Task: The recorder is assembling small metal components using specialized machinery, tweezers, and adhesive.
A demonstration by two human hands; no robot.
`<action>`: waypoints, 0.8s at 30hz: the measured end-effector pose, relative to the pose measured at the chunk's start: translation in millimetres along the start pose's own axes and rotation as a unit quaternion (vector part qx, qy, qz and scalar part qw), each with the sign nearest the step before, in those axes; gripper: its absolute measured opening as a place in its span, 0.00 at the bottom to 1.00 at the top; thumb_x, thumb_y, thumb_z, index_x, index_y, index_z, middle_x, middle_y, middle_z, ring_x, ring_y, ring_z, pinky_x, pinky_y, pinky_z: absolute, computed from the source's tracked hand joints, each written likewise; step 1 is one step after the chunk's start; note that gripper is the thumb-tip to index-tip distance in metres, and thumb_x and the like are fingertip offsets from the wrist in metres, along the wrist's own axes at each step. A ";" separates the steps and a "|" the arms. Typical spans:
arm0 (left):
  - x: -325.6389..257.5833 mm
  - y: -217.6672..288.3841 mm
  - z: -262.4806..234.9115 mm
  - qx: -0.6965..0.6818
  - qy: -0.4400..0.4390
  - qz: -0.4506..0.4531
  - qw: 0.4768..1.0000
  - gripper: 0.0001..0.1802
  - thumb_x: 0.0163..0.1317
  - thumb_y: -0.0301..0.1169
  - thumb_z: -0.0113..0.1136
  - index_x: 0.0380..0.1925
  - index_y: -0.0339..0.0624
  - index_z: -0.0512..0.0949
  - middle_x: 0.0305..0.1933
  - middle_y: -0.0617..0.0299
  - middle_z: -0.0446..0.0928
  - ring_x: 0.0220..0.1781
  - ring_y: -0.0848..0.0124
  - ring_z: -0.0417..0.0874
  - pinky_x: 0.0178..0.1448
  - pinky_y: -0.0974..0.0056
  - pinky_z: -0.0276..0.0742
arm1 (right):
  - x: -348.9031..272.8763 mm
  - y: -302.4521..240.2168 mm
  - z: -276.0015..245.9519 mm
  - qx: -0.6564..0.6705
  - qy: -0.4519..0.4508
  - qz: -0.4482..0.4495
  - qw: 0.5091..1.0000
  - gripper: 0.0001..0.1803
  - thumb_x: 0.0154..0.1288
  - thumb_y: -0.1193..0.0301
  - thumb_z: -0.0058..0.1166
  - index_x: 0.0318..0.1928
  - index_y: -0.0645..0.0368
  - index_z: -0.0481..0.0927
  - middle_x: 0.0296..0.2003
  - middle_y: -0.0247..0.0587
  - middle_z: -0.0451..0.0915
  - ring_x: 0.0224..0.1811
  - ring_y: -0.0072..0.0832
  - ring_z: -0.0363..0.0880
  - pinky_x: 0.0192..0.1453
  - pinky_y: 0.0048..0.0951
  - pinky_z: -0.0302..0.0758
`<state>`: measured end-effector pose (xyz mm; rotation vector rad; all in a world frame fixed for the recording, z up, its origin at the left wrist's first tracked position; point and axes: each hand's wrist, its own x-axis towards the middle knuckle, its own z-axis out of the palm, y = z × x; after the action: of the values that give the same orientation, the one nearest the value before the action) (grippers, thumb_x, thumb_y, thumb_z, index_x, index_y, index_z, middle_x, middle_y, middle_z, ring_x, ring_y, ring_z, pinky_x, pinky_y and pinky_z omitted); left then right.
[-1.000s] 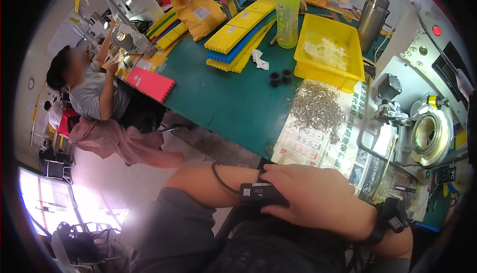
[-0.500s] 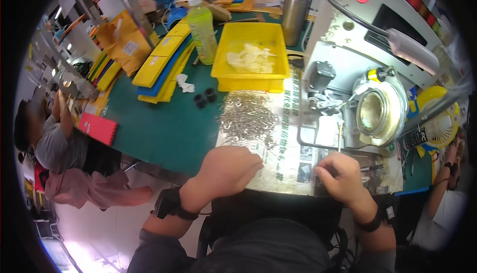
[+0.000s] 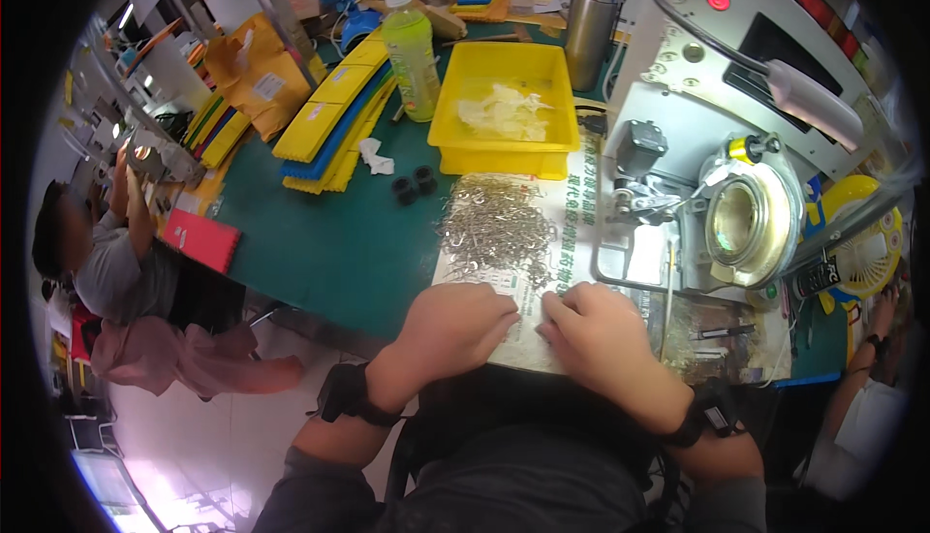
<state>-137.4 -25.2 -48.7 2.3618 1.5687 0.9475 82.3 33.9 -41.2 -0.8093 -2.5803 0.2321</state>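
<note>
My left hand (image 3: 453,328) and my right hand (image 3: 598,335) rest side by side, fingers curled, on the near edge of a printed paper sheet (image 3: 572,205) on the green table (image 3: 320,242). A heap of small silvery metal parts (image 3: 496,231) lies on the sheet just beyond my fingertips. My right fingertips touch the sheet near the heap's near edge. Whether either hand pinches a part is hidden by the curled fingers. Both wrists wear black bands.
A yellow tray (image 3: 504,150) with white scraps stands behind the heap. A grey machine with a round lens (image 3: 738,218) is at the right. A green bottle (image 3: 411,52), steel flask (image 3: 590,25) and yellow-blue trays (image 3: 334,116) stand behind. Another person (image 3: 116,262) sits left.
My view swung from the left aisle onto the bench. My left hand came forward onto the sheet beside the right one, and both now sit close together at the heap.
</note>
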 end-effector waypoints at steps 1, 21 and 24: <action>0.0 -0.1 0.8 0.002 0.001 -0.004 1.000 0.03 0.58 0.30 0.67 0.31 0.45 0.83 0.25 0.59 0.77 0.30 0.57 0.81 0.33 0.55 0.74 | -2.9 -0.7 0.0 0.002 -0.001 -0.004 1.000 0.16 0.58 0.65 0.66 0.44 0.57 0.81 0.31 0.40 0.75 0.35 0.39 0.77 0.35 0.41 0.74; 28.6 -1.8 -3.0 0.039 -0.026 0.019 0.999 0.09 0.57 0.29 0.65 0.39 0.45 0.84 0.38 0.61 0.80 0.41 0.59 0.83 0.44 0.57 0.79 | -7.3 -3.2 -2.8 -0.008 0.009 -0.014 1.000 0.21 0.59 0.62 0.66 0.51 0.57 0.81 0.34 0.37 0.74 0.36 0.35 0.75 0.37 0.37 0.72; 32.7 -4.1 9.5 0.043 -0.048 0.041 0.997 0.09 0.58 0.29 0.65 0.39 0.44 0.83 0.38 0.61 0.80 0.40 0.58 0.83 0.43 0.56 0.78 | -9.3 -2.0 -4.4 -0.001 0.011 -0.008 1.000 0.21 0.58 0.62 0.67 0.50 0.57 0.81 0.34 0.37 0.74 0.36 0.35 0.76 0.37 0.38 0.72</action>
<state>-126.8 7.1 -44.4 2.5080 1.5166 0.7827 90.1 27.1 -39.9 -0.7873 -2.5656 0.2152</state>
